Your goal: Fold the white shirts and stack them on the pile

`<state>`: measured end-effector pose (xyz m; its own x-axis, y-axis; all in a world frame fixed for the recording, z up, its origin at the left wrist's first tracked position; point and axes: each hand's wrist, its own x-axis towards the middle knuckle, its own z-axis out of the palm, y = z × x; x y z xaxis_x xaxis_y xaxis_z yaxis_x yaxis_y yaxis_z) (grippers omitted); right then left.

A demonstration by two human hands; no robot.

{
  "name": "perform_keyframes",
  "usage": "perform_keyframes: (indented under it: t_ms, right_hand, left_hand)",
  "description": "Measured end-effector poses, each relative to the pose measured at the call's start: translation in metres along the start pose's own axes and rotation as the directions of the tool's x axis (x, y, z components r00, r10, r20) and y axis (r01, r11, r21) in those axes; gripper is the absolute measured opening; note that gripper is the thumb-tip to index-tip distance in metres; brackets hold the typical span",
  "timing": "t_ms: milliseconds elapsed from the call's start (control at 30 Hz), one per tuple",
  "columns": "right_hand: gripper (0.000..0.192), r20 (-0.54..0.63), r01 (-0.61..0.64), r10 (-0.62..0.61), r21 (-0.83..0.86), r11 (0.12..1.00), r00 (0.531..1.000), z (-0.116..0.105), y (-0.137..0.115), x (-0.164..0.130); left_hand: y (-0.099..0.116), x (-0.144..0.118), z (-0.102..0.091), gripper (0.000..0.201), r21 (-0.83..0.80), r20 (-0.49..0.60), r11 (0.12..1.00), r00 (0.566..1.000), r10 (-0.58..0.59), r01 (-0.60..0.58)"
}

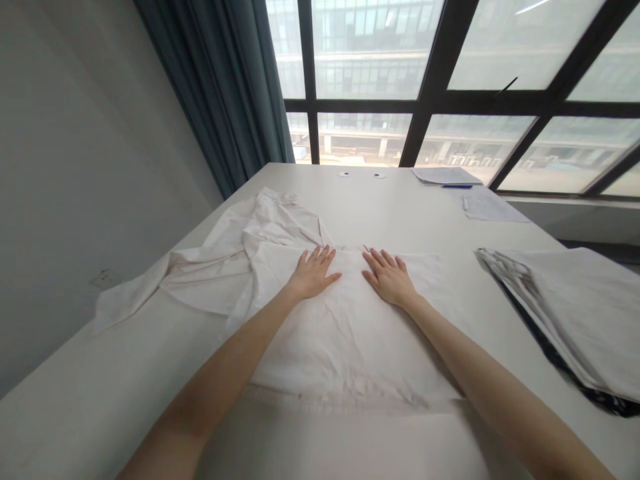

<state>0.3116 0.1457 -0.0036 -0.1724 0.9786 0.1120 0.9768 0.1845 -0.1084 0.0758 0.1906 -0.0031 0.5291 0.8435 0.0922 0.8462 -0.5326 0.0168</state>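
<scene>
White garment (pixel 345 333) on desk (pixel 390 213); middle laid fairly flat, creases toward near edge; left side bunched, smoothing seemingly unfinished there; left hand (pixel 313 273), right hand (pixel 390 277) spread flat near far edge, gripping nothing; folded cloth pile (pixel 590 307) at right.

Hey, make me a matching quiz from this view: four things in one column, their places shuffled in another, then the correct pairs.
Things
1. White garment
2. Folded fabric stack
3. Blue pen
4. Dark blue curtain

Places
A. Hanging left of the window
B. Under the left hand and right hand
C. Beside papers at the far end
D. On the table's right side

Pairs: 1-B, 2-D, 3-C, 4-A
</scene>
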Motion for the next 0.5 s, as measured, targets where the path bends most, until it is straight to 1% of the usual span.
perform_keyframes:
  t_ms: [167,333,500]
  right_hand:
    - [0.061,0.03,-0.067,0.067,-0.022,0.998,0.997,-0.002,0.026,-0.004]
    - [0.061,0.031,-0.147,0.149,-0.041,0.988,0.988,-0.005,0.058,-0.015]
    - [0.061,0.022,-0.221,0.223,-0.058,0.974,0.975,-0.007,0.09,-0.028]
  left_hand:
    - [-0.034,-0.008,-0.003,0.068,0.023,0.037,0.998,0.997,-0.065,0.065]
    - [-0.062,-0.02,-0.005,0.065,0.071,0.007,0.99,0.992,-0.123,0.122]
    - [-0.08,-0.027,-0.003,0.064,0.116,-0.051,0.984,0.99,-0.133,0.138]
